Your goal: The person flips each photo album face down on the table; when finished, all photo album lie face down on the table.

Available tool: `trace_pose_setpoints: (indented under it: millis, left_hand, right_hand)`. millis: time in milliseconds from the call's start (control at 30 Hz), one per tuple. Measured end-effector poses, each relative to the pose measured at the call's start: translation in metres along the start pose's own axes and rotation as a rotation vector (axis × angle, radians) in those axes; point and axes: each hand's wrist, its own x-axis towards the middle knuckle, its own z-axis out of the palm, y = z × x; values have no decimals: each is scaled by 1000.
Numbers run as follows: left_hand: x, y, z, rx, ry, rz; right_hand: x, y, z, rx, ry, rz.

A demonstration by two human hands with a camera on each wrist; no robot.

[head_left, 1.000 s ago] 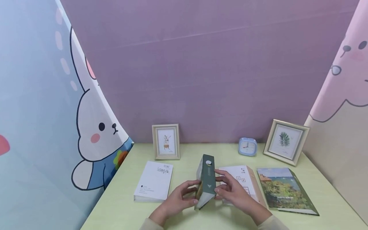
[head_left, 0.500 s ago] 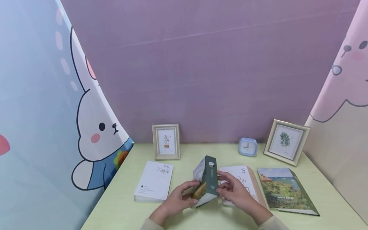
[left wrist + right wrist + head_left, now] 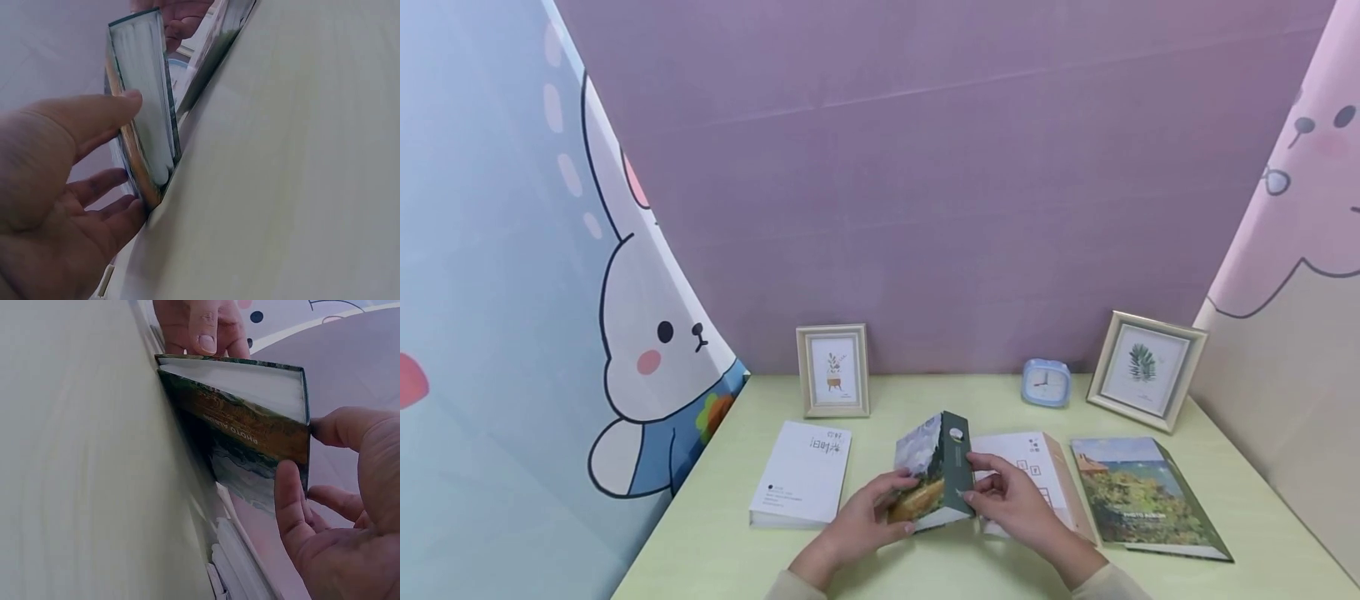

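Note:
A photo album point(image 3: 921, 467) with a painted landscape cover and dark green spine is held tilted between both hands near the table's front middle. My left hand point(image 3: 867, 521) holds its left side; in the left wrist view the thumb lies at the white page edges point(image 3: 145, 81) and the fingers are against the cover. My right hand point(image 3: 1017, 504) grips the spine side. In the right wrist view, the thumb and fingers meet the spine end of the album point(image 3: 244, 428), with lettering on the cover facing that camera. A lower corner is at or close to the tabletop.
A white album point(image 3: 805, 475) lies at left. Another white album point(image 3: 1030, 454) lies partly behind my right hand, beside a landscape photo album point(image 3: 1138, 492). At the back stand two picture frames point(image 3: 834, 371) and a blue alarm clock point(image 3: 1046, 383).
The photo album has turned so that its spine has swung rightward and its painted cover shows more and leans left. Both hands stay on it, nearly in place.

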Motion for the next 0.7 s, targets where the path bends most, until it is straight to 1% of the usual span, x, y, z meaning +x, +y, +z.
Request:
trace_pose_setpoints:
  millis: [100,233,333,400,533,700]
  left_hand:
    - [0,1,0,64,16,-4]
    - [1,4,-1,199,37,-38]
    - [0,4,-2,290,42,-57]
    - [0,4,-2,335,44,-64]
    - [-1,3,-1,380,49,-75]
    - [-2,6,-1,379,64,-98]
  right_hand:
    - [0,3,0,-81,15,-16]
    - [2,9,0,-194,39,-24]
    - [3,13,0,-251,54,-15]
    - [3,15,0,-273,61,-18]
    - [4,18,1,-310,74,-35]
    - [4,20,4,-377,67,-59]
